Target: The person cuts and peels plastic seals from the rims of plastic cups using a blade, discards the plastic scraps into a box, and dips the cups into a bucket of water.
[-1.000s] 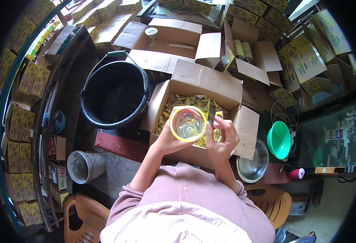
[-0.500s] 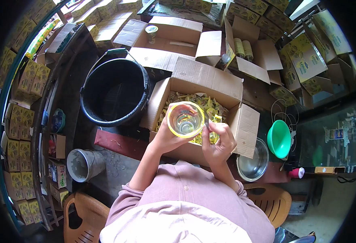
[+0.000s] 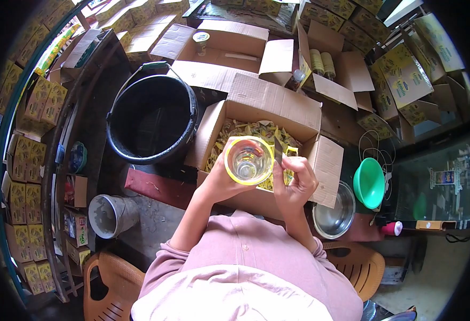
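My left hand (image 3: pixel 220 181) is wrapped around a clear plastic cup with a yellow rim (image 3: pixel 250 183), its open mouth tilted toward me. Just to the right, my right hand (image 3: pixel 297 184) pinches a small knife with a dark blade (image 3: pixel 278 151), the blade pointing up and standing slightly apart from the rim. A yellow strip (image 3: pixel 290 151) shows by the right fingertips; whether it is held, I cannot tell. Both hands are above an open cardboard box (image 3: pixel 272 97) holding many yellow and clear plastic scraps (image 3: pixel 264 129).
A large black bucket (image 3: pixel 118 144) stands left of the box, a grey pail (image 3: pixel 102 216) below it. On the right are a metal bowl (image 3: pixel 334 218) and a green bowl (image 3: pixel 368 183). Behind, one open carton (image 3: pixel 224 68) holds a cup (image 3: pixel 201 43); another holds stacked cups (image 3: pixel 322 64).
The knife and my right hand have moved slightly right, away from the cup's rim. The cup has shifted a little to the right and down in my left hand.
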The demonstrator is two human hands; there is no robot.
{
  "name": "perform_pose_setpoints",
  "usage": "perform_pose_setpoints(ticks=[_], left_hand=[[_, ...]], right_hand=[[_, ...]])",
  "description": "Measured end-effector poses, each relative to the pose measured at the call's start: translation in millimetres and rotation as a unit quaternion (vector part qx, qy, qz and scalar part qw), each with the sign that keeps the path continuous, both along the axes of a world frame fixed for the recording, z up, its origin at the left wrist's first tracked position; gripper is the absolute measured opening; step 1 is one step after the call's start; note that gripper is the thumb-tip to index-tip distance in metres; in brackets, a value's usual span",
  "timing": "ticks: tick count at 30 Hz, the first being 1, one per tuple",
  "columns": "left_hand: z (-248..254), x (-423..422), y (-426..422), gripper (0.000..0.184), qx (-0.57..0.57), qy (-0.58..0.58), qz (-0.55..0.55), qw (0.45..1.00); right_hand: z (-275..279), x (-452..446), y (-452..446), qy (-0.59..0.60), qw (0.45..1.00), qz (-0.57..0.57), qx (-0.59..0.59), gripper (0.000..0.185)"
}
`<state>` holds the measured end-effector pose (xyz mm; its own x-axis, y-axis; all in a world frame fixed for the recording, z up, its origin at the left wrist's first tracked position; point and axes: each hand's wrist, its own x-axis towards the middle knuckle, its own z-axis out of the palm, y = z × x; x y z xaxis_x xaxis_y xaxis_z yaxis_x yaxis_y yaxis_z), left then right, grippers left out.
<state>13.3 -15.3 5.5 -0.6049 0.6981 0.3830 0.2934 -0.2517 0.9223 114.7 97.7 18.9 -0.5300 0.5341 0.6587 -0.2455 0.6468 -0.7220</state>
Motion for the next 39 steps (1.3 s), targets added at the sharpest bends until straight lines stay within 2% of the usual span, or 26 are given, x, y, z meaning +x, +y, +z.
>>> perform_pose_setpoints(ticks=[2,5,8,14,17,21,24,27,31,34,39], left_hand=[[0.5,0.1,0.4,0.057,0.008,-0.018,-0.003,1.0],[-0.2,-0.4,-0.8,0.057,-0.015,0.046,-0.005,0.999],[1.3,2.3,-1.9,0.056,-0.015,0.035,-0.039,0.999],[2.1,-1.0,-2.8,0.059,0.006,0.037,-0.041,0.998],[-0.3,-2.7,-4.1,0.061,-0.004,0.056,-0.055,0.997],[-7.0,-1.9,-3.3,0.065,-0.004,0.044,-0.076,0.996],[-5.0,-1.2,-2.3,0.07,-0.028,0.111,-0.003,0.993],[-9.1,-0.2,4.2,0.07,0.009,0.13,0.029,0.991],[-20.5,-0.6,9.5,0.07,0.112,-0.082,-0.056,0.989],[-12.5,-4.0,6.0,0.071,0.061,-0.007,-0.02,0.998],[-14.0,8.1,12.9,0.069,0.092,-0.024,0.035,0.995]], right_hand=[[0.6,1.8,-0.3,-0.003,1.0,0.003,0.018,0.017],[1.3,0.6,-2.2,-0.007,0.999,-0.009,0.03,0.016],[0.4,-3.7,1.2,0.004,0.999,-0.021,0.032,0.018],[-0.8,-1.1,3.6,0.01,1.0,0.014,-0.01,0.019],[-1.9,-1.6,3.2,0.006,1.0,0.008,0.013,0.018],[-2.5,-3.9,5.4,-0.002,0.999,0.023,-0.033,0.018],[-4.0,-4.4,6.0,-0.005,0.998,0.031,-0.046,0.018],[-4.1,-3.4,2.4,-0.022,0.999,0.032,-0.03,0.017],[-2.6,-3.7,0.9,-0.01,1.0,0.0,-0.007,0.019],[-1.0,-4.0,-0.8,-0.011,1.0,-0.017,-0.002,0.019],[3.5,-5.6,-5.2,0.002,0.998,-0.023,0.055,0.017]])
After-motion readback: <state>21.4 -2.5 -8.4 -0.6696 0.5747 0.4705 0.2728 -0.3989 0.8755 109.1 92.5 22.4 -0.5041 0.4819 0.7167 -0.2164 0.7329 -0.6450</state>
